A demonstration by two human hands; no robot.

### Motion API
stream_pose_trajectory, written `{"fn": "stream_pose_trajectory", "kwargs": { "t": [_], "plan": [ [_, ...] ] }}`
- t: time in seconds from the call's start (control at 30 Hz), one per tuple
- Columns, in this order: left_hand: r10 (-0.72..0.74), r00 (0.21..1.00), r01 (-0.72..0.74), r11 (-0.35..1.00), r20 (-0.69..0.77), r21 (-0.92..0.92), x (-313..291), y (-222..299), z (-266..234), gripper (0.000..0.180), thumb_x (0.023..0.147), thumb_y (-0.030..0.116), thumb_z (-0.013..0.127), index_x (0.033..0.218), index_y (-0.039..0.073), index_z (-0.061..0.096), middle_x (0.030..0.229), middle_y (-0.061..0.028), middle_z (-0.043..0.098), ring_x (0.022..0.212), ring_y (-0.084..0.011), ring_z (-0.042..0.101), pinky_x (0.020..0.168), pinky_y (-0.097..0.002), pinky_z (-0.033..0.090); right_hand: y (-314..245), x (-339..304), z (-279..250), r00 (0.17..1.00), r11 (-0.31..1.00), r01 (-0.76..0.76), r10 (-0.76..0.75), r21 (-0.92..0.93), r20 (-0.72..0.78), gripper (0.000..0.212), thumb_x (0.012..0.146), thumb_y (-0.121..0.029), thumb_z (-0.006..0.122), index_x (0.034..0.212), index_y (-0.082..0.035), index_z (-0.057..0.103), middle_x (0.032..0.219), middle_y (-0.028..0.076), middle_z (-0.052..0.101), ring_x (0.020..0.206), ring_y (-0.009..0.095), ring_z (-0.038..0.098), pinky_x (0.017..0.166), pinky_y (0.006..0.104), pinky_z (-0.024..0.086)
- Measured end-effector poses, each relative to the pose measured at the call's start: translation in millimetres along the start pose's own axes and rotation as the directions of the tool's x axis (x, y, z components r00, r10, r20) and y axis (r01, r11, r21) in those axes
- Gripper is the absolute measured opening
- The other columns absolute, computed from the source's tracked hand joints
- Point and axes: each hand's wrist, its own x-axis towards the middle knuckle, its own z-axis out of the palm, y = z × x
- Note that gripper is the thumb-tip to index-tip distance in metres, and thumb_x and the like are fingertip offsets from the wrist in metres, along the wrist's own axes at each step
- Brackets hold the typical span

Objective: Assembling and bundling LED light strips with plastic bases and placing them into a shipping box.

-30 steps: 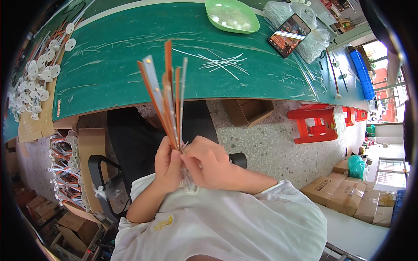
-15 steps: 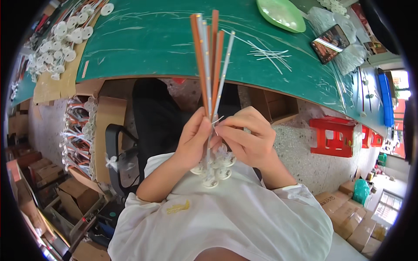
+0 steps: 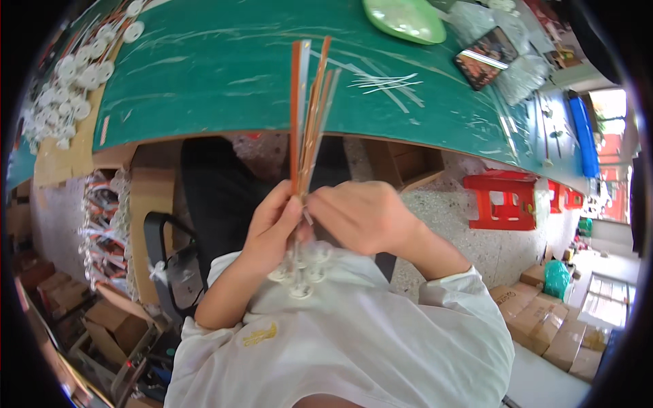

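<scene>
Bundled orange and silver strips (image 3: 310, 126) are standing upright before the near edge of the green worktop (image 3: 204, 81). The left hand (image 3: 271, 228) is gripping them above pale discs (image 3: 300, 290); blur is hiding the right hand's (image 3: 367, 214) exact hold beside a white tie (image 3: 309, 217).

Green bowl (image 3: 379, 25), phone (image 3: 487, 57) beside clear plastic bags (image 3: 522, 79); red stool (image 3: 500, 182), cardboard boxes (image 3: 541, 318)

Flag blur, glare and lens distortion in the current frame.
Head view: the right hand is motion-blurred, and the thin white sticks on the table look smeared; head view: a bright glare band crosses the phone, and the window at right is washed out; head view: the table's front edge bows, with black fisheye corners.
</scene>
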Motion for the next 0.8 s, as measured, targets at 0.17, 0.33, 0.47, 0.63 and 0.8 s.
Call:
{"fn": "stream_pose_trajectory", "kwargs": {
  "t": [0.17, 0.33, 0.47, 0.63, 0.8],
  "plan": [
    [0.058, 0.998, -0.046, 0.898, -0.013, 0.437, -4.0, 6.3, -11.5, 0.016, 0.101, 0.018, 0.045, 0.103, 0.004, 0.052, 0.072, 0.003, 0.05, 0.061, -0.0028, 0.046, 0.056, -0.0191, 0.038, -5.1, -7.4, 16.1, 0.99, 0.982, 0.102, -0.084, -0.162, 0.113, 0.02, 0.063, -0.01, 0.062, 0.078, 0.002, 0.056, 0.065, 0.004, 0.043, 0.048, 0.014, 0.049, 0.039, 0.0284, 0.04],
    [0.038, 0.999, -0.029, 0.87, -0.009, 0.492, -8.4, 9.6, -11.5, 0.016, 0.1, 0.016, 0.046, 0.105, 0.003, 0.053, 0.073, 0.0028, 0.051, 0.062, -0.0034, 0.046, 0.057, -0.0196, 0.038, -5.9, -12.1, 29.9, 0.991, 0.977, 0.132, -0.124, -0.169, 0.055, 0.019, 0.064, -0.012, 0.065, 0.074, 0.0, 0.055, 0.063, 0.004, 0.045, 0.047, 0.015, 0.049, 0.039, 0.0281, 0.04],
    [0.165, 0.986, -0.128, 0.808, -0.013, 0.575, -9.9, 7.8, -6.9, 0.018, 0.1, 0.016, 0.047, 0.107, 0.001, 0.054, 0.073, 0.0022, 0.052, 0.064, -0.0045, 0.047, 0.06, -0.0199, 0.039, -7.0, -14.6, 45.3, 0.985, 0.999, 0.045, -0.049, -0.029, -0.166, 0.014, 0.072, -0.009, 0.067, 0.07, -0.002, 0.055, 0.059, 0.005, 0.048, 0.046, 0.016, 0.05, 0.038, 0.028, 0.04],
    [0.321, 0.947, -0.264, 0.732, 0.024, 0.628, -6.9, 4.1, -2.1, 0.019, 0.097, 0.014, 0.049, 0.107, -0.001, 0.055, 0.072, -0.0002, 0.057, 0.063, -0.0057, 0.053, 0.06, -0.0205, 0.042, -17.3, -11.5, 55.1, 0.882, 0.789, -0.232, 0.417, 0.569, -0.218, 0.019, 0.081, -0.011, 0.058, 0.064, -0.004, 0.053, 0.055, 0.008, 0.05, 0.04, 0.015, 0.045, 0.034, 0.0259, 0.031],
    [0.335, 0.928, -0.343, 0.597, 0.163, 0.725, -5.1, 4.4, -12.7, 0.018, 0.095, 0.012, 0.052, 0.105, -0.002, 0.056, 0.074, -0.0025, 0.062, 0.064, -0.0067, 0.058, 0.058, -0.0216, 0.044, -20.8, -16.9, 52.0, 0.846, 0.792, -0.302, 0.479, 0.53, -0.233, 0.005, 0.08, -0.005, 0.061, 0.078, -0.002, 0.058, 0.067, 0.011, 0.057, 0.048, 0.019, 0.054, 0.041, 0.0277, 0.04]
  ]
}}
